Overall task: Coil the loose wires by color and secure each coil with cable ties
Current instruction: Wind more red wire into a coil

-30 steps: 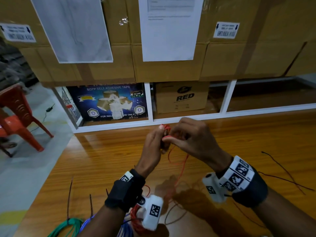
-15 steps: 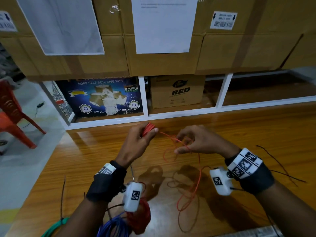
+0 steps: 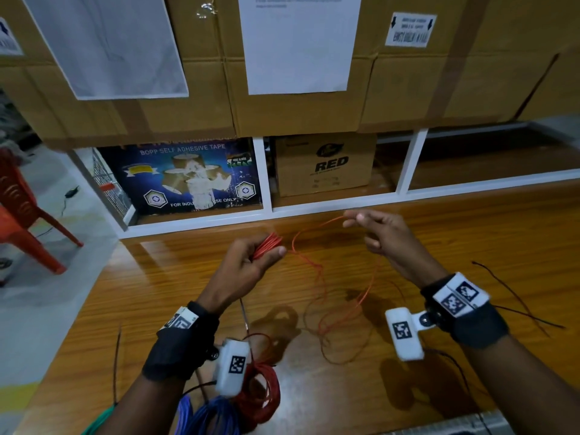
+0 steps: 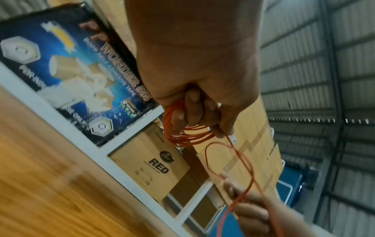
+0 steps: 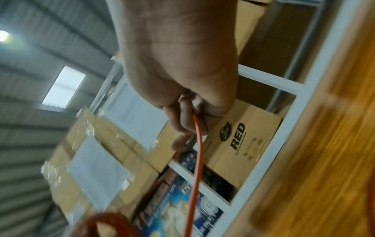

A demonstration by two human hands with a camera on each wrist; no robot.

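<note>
My left hand (image 3: 248, 262) has its grip closed round the orange wire coil (image 4: 182, 134) while my right hand (image 3: 381, 237) pinches its loose strand (image 3: 317, 226) above the bench (image 3: 470, 227).

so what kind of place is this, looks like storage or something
Most likely a warehouse or stockroom: stacked cardboard cartons with shipping labels, a box of self adhesive tape on a white shelf frame, and a corrugated metal roof overhead in the left wrist view.
</note>
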